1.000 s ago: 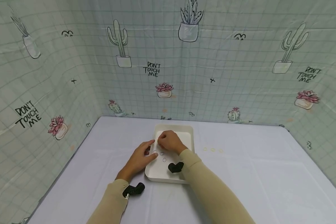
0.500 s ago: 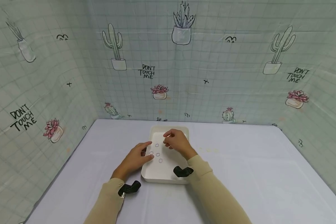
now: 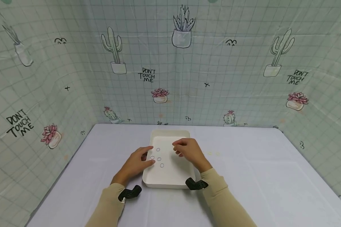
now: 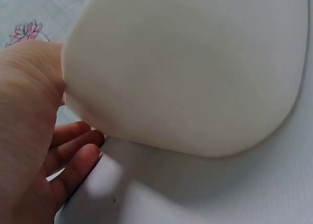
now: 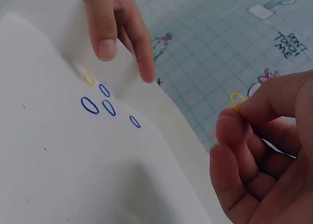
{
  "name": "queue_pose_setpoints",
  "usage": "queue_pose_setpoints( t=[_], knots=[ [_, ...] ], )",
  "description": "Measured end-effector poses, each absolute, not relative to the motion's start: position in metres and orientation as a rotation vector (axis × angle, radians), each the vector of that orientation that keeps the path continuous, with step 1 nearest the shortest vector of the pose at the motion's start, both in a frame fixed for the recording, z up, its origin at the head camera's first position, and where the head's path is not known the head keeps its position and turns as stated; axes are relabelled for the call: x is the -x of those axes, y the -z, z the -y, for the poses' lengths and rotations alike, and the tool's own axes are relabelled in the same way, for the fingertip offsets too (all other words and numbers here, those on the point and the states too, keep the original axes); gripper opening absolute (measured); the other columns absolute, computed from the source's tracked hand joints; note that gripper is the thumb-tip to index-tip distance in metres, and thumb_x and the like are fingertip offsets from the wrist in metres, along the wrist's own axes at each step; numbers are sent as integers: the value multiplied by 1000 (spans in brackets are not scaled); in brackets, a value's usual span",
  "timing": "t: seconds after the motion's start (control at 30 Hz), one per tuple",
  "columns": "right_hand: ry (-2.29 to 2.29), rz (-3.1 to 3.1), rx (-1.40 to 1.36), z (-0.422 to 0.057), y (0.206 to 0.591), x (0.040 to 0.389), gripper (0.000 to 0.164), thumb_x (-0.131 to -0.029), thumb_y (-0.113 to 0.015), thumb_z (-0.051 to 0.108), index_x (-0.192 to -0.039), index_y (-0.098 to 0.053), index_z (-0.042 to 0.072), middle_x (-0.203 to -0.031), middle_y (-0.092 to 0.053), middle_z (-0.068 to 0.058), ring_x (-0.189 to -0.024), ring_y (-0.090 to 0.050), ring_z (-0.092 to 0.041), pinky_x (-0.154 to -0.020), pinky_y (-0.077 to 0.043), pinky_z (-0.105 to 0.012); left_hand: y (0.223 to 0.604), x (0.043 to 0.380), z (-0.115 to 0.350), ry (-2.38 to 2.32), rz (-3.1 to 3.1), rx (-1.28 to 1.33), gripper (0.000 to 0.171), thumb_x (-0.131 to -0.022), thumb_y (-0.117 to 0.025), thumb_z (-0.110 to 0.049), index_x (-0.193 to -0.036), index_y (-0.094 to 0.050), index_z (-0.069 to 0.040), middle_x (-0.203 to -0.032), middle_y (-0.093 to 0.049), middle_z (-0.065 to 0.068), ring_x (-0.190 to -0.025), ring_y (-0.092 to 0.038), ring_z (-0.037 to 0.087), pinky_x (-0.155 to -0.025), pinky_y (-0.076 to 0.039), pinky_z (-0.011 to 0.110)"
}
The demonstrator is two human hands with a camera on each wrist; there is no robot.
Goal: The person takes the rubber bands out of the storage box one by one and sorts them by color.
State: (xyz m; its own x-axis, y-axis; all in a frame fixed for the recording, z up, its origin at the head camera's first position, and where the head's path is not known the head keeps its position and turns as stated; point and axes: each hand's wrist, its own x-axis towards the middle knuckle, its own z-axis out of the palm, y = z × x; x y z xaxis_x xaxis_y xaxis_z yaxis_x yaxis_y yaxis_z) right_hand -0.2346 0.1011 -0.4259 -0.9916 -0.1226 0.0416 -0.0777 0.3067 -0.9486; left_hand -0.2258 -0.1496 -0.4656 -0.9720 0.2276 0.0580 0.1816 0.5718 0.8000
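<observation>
Green-grey gridded cloth (image 3: 230,69) across the upper frame, a white table (image 3: 258,179) below, a white tray (image 3: 171,175) at centre.

The left hand (image 3: 134,162) lies relaxed at the tray's left wall, thumb and forefinger spread over the rim; the right hand (image 3: 191,153), above the tray's right side, pinches a small yellow ring (image 5: 234,102) between thumb and forefinger, its other fingers loosely curled. Four blue rings (image 5: 108,107) and another yellow ring (image 5: 88,79) lie on the tray's left part; at least two faint yellow rings (image 3: 217,153) lie on the table, right of centre. The step in hand seems to be moving the pinched ring; the next move likely calls for a light, steady pinch and a clean release.
</observation>
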Motion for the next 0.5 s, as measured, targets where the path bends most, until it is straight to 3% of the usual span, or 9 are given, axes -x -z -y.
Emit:
queue_pose_setpoints(
  t=[0.5],
  knots=[
    [2026,-2327,139,-132,433,221,28,-96,-66,13,-114,-68,-8,-97,-69,-15,-82,-64,-23,-72,-56,-33,466,224,149,-1365,-2746,-350,62,-90,-75,-27,-147,-53,-18,-141,-54,10,-113,-58,27,-98,-47,48]
  ],
)
